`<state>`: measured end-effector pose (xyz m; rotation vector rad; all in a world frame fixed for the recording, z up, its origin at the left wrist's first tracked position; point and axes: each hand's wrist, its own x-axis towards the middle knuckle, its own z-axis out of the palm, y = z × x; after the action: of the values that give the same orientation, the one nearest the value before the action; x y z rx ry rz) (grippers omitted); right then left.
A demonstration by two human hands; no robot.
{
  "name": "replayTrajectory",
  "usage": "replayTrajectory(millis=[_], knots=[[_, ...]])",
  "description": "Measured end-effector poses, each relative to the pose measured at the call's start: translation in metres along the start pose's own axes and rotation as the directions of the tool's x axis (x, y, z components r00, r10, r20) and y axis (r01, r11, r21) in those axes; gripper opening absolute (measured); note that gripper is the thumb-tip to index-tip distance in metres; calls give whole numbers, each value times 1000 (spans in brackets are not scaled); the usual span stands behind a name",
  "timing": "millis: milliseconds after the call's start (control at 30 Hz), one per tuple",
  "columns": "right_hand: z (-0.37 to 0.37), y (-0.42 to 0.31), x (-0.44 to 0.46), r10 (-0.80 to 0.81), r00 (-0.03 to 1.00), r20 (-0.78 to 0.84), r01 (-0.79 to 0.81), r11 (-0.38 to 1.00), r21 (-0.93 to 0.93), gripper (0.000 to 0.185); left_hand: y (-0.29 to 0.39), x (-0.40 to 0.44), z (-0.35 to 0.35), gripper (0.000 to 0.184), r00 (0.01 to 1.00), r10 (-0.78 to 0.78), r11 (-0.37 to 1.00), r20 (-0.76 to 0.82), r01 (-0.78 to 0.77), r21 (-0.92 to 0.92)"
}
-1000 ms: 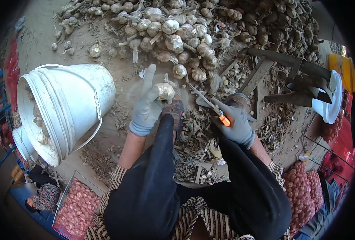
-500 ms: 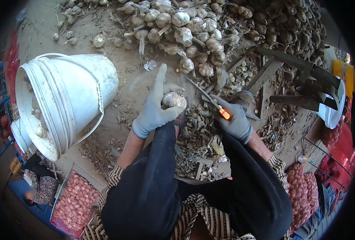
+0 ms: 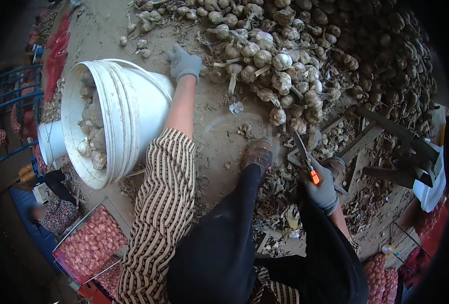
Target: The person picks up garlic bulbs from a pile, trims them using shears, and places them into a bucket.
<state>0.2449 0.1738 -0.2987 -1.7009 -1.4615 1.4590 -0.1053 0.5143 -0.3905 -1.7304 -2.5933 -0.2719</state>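
The left-side bucket [image 3: 147, 114] holds garlic [image 3: 99, 160], an upper-right pile [image 3: 386, 66] remains; left hand [image 3: 185, 63] hides its grip, right hand [image 3: 320, 190] clasps a knife [image 3: 314, 176].

The bucket [image 3: 146, 104] was smooth plastic, the gloves [image 3: 186, 64] matt cloth, the knife [image 3: 301, 145] metal (handle [image 3: 314, 177] glossy plastic), the garlic [image 3: 281, 62] papery.

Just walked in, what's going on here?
A seated person in gloves is working by a heap of garlic bulbs on the ground. Their right hand grips an orange-handled cutting tool, blades pointing toward the heap. The left hand is stretched out beside a white bucket, back toward the camera, so I can't tell whether it holds anything. More bulbs are visible inside the bucket.
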Motion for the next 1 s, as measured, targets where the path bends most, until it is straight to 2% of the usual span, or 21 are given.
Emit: replayTrajectory(millis=[33, 100, 133, 233, 267, 333, 367, 400, 433, 500, 533, 567, 633, 667, 733, 767, 800, 867, 933, 967, 1000], knots=[[1, 4, 0, -32, 999, -22, 32, 999, 19, 54, 0, -3, 1, 54, 1000, 3, 1000, 9, -3, -5], [-4, 2, -3, -31, 999, -36, 32, 999, 37, 56, -2, -3, -4, 69, 925, -216, 976, 312, 198, 89], [-7, 2, -4, -21, 999, -35, 23, 999, 48, 57, -9, 2, 2, 66, 954, -148, 987, 262, 123, 108], [-9, 9, -9, -3, 998, -66, 8, 997, 81, 56, -19, 11, 18, 46, 968, -134, 987, 213, 110, 120], [-8, 10, -10, -15, 996, -86, 23, 996, 90, 55, -28, 14, 26, 46, 970, -124, 988, 211, 100, 121], [-8, 11, -12, -6, 996, -92, 18, 991, 135, 53, -41, 14, 38, 46, 937, -65, 970, 343, 140, -201], [-10, 9, -13, 2, 995, -103, 12, 990, 138, 53, -42, 1, 34, 37, 891, -6, 715, 454, 321, -621], [-13, 6, -14, -23, 995, -93, 34, 993, 116, 53, -37, -18, 22, 33, 848, 47, 396, 528, 470, -789], [-14, 5, -14, -46, 996, -81, 54, 994, 96, 53, -32, -40, 7, 30, 805, 127, 25, 580, 582, -813], [-15, 7, -14, 23, 999, -23, -21, 994, 108, 55, -19, -112, -48, 35, 678, 446, -311, 584, 730, -609], [-14, 4, -14, 40, 999, -5, -40, 995, 90, 56, -17, -145, -56, 43, 624, 539, -359, 566, 778, -515], [-12, 8, -13, -31, 999, -26, 33, 997, 71, 55, -13, -175, -65, 53, 571, 623, -399, 535, 820, -411], [-10, 9, -11, -48, 998, 50, 44, 996, 84, 56, 2, -223, -91, 70, 493, 780, -381, 385, 863, -333], [-9, 8, -11, -47, 996, 80, 42, 997, 68, 58, 4, -239, -96, 83, 434, 813, -332, 387, 893, -304], [-5, 14, -10, -72, 989, 127, 68, 997, 36, 57, 8, -261, -105, 88, 342, 842, -274, 417, 937, -217], [-3, 11, -10, -86, 988, 128, 76, 993, 87, 56, 10, -264, -108, 96, 287, 832, -187, 475, 951, -247], [-2, 10, -8, -83, 989, 127, 72, 994, 83, 56, 10, -265, -108, 96, 285, 834, -188, 472, 952, -243], [1, 11, -5, -249, 967, 58, 239, 962, 131, 55, 8, -266, -108, 99, 179, 876, -98, 448, 975, -199], [-7, 1, -5, -176, 979, 102, 163, 979, 122, 54, 4, -268, -101, 100, 189, 868, -104, 459, 974, -203], [-8, -3, -5, -105, 985, 139, 90, 990, 111, 53, 4, -269, -99, 99, 232, 884, -190, 405, 972, -141], [-5, -5, -7, -110, 994, 30, 105, 986, 130, 49, 1, -270, -97, 97, 280, 894, -271, 350, 960, -76]])
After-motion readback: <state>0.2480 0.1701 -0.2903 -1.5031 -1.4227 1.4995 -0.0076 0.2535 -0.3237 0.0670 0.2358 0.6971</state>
